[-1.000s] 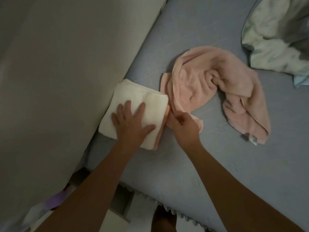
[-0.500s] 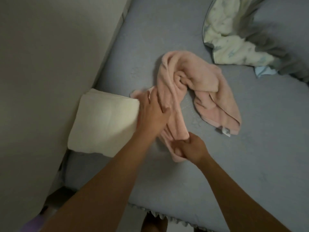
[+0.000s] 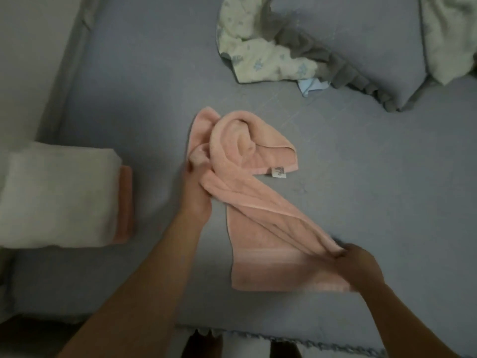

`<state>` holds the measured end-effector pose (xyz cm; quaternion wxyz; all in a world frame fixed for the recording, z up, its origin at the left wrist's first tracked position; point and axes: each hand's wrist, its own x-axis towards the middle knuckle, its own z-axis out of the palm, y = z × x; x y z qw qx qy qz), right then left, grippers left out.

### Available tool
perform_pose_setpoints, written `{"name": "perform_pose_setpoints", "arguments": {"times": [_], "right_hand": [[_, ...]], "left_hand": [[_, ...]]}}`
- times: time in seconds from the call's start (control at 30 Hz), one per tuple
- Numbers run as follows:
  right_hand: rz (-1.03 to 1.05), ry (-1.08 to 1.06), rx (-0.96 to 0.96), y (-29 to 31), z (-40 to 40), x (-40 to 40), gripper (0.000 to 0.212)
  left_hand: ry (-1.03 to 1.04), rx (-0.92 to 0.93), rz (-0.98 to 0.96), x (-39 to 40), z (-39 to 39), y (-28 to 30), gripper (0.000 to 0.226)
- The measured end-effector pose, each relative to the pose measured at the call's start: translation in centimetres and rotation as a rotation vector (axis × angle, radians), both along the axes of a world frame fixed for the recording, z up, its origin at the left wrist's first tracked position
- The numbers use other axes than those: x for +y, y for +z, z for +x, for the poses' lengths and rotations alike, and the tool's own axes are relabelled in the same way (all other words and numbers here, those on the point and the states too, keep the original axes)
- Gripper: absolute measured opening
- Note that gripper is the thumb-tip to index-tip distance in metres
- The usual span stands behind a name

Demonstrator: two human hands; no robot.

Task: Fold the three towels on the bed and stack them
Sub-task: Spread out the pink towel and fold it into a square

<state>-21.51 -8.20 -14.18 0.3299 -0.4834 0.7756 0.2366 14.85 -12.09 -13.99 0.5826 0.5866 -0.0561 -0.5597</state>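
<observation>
A crumpled pink towel [image 3: 258,202] lies on the blue bed sheet [image 3: 361,177], partly pulled out toward the bed's near edge. My left hand [image 3: 197,192] grips the towel's edge on its left side. My right hand [image 3: 358,264] pinches the towel's near right corner and holds it stretched. At the left edge of the bed sits a folded white towel [image 3: 56,195] on top of a folded pink-orange towel [image 3: 125,202], whose edge shows on the right side of the stack.
A pale printed blanket [image 3: 260,52] and a grey-frilled pillow [image 3: 361,42] lie at the far side. A wall [image 3: 31,60] borders the bed at the left. The bed's near frilled edge [image 3: 284,337] runs below my arms, with feet visible under it.
My left hand left the folded stack and took hold of the pink towel. My right hand pulled the towel's corner toward me and to the right, stretching it out. The view shifted right.
</observation>
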Motion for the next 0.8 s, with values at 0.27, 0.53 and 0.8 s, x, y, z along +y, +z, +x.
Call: {"name": "perform_pose_setpoints", "arguments": {"times": [0.27,0.53,0.8], "right_hand": [[0.145,-0.046,-0.186,-0.7,-6.8,2.6,0.047],[-0.088,-0.390,-0.372,2.2,-16.2,-0.5,0.009],[-0.570,-0.694,-0.577,0.0,-15.1,-13.7,0.042]], "left_hand": [[-0.364,-0.689,-0.184,-7.4,-11.3,8.8,0.066],[-0.995,-0.729,-0.294,-5.0,-29.2,9.2,0.041],[-0.767,-1.021,0.273,-9.0,-22.7,2.8,0.056]]}}
